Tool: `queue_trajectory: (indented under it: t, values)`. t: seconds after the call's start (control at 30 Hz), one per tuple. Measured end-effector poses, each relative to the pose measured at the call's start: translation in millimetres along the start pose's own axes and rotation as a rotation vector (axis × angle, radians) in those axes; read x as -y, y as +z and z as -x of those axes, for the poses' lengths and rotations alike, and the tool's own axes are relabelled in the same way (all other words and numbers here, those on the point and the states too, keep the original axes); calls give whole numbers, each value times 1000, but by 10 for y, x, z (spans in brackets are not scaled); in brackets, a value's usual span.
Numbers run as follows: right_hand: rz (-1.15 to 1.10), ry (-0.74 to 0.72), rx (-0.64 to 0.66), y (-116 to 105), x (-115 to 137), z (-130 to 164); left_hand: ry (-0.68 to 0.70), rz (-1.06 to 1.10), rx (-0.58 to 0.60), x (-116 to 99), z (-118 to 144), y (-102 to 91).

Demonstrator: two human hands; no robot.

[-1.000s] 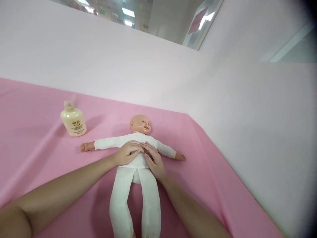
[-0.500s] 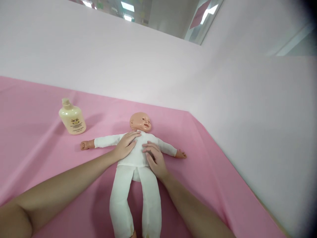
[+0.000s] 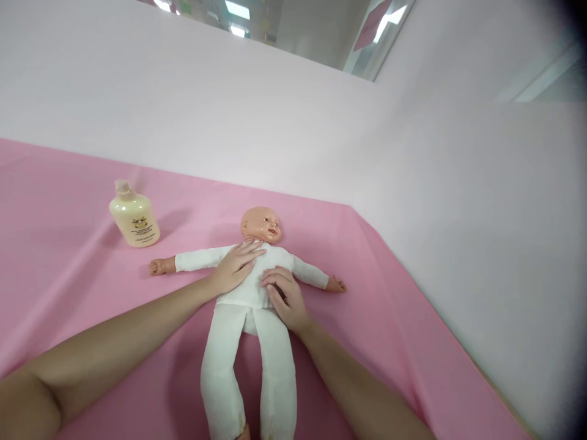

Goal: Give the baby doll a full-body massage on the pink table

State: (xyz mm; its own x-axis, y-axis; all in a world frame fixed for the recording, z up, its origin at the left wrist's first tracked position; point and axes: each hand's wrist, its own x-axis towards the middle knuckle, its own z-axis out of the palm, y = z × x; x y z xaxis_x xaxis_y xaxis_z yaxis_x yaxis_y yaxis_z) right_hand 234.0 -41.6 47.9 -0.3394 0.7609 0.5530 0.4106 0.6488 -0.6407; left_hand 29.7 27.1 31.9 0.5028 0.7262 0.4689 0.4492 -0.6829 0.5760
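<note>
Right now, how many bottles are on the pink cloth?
1. The cream bottle stands upright on the pink cloth, left of the doll and apart from it. The left hand and right hand rest on the doll, not the bottle.

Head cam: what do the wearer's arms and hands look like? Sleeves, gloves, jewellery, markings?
Both forearms are bare along the whole length in view, with no sleeve edge visible. The left hand and the right hand are bare too: no gloves, and no rings, watch, bracelet or markings that can be seen. Nails look short and unpainted, though they are small in the frame. No cables or straps.
</note>
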Motion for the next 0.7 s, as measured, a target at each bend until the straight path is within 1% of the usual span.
queue_trajectory:
  t: [0.07, 0.13, 0.23, 0.3, 0.37, 0.53, 0.6, 0.7]
  values:
    - [19, 24, -88, 16, -18, 18, 60, -43, 71, -40, 12, -20]
    - [46, 63, -129, 22, -41, 32, 153, -59, 137, -71, 26, -40]
    - [71, 100, -82, 21, -76, 37, 268, -65, 204, -89, 39, -60]
    - [72, 112, -41, 23, -104, 35, 279, -62, 211, -94, 39, -64]
    - [54, 150, -45, 33, -137, 33, 237, -50, 193, -103, 36, -61]
    - [-27, 280, -105, 69, -200, 18, 53, -65, 125, -126, 29, -36]
    - [-32, 297, -116, 77, -196, 4, -4, -93, 105, -118, 31, -26]
    - [-9, 285, -168, 75, -184, -27, -30, -157, 84, -116, 39, -23]
